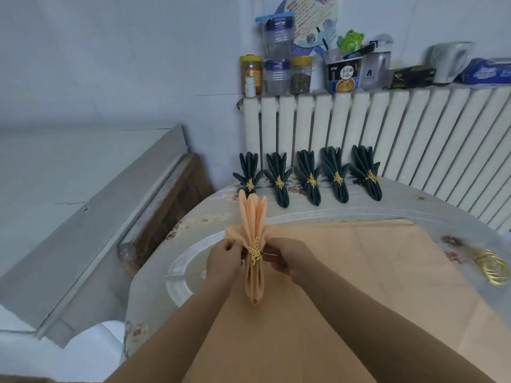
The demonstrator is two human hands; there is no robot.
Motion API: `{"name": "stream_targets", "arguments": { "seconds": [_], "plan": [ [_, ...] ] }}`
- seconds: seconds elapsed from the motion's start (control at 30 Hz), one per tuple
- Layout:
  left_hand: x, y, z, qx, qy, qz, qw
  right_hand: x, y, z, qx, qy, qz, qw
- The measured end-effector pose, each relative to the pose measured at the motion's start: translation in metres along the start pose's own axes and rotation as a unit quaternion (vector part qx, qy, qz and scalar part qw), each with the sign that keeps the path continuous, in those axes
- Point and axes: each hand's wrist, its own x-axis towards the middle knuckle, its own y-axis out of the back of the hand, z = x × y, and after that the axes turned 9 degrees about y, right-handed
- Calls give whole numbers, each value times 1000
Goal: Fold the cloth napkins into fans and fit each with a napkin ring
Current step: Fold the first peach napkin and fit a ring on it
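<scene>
A peach fan-folded napkin [253,217] is held upright above the table, with a gold leaf napkin ring [253,251] around its middle. My left hand [222,258] pinches the napkin's left side at the ring. My right hand [287,255] pinches its right side at the ring. Flat peach napkins [373,272] lie stacked on the table beneath my arms. Several dark green fan napkins [309,178], each with a gold ring, stand in a row at the table's far edge. Spare gold rings [492,266] lie at the right.
The round table [331,210] has a floral cover and a glass turntable [179,269]. Behind it stands a white radiator [387,128] with jars, cups and boxes on top. A grey ledge [110,205] runs at the left.
</scene>
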Motion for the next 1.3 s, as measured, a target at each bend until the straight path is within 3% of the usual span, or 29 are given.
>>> {"name": "stream_targets", "arguments": {
  "seconds": [0.27, 0.4, 0.63, 0.87, 1.07, 1.3],
  "plan": [
    [107, 10, 26, -5, 3, 94, 996, 99, -56, -27, 6, 8, -19, 1000],
    [154, 16, 36, 49, 7, 126, 991, 142, -78, -31, 17, 11, -21, 1000],
    [216, 19, 44, 75, 72, 117, 988, 192, -99, -32, 19, 23, 8, 1000],
    [224, 16, 44, 67, 90, 120, 986, 197, -103, -33, 4, 24, 26, 999],
    [198, 14, 44, 109, 34, 141, 983, 182, -89, -26, -132, 124, 17, 983],
    [121, 11, 42, 296, -158, 125, 934, 116, -46, -29, -197, 164, 24, 966]
  ]
}}
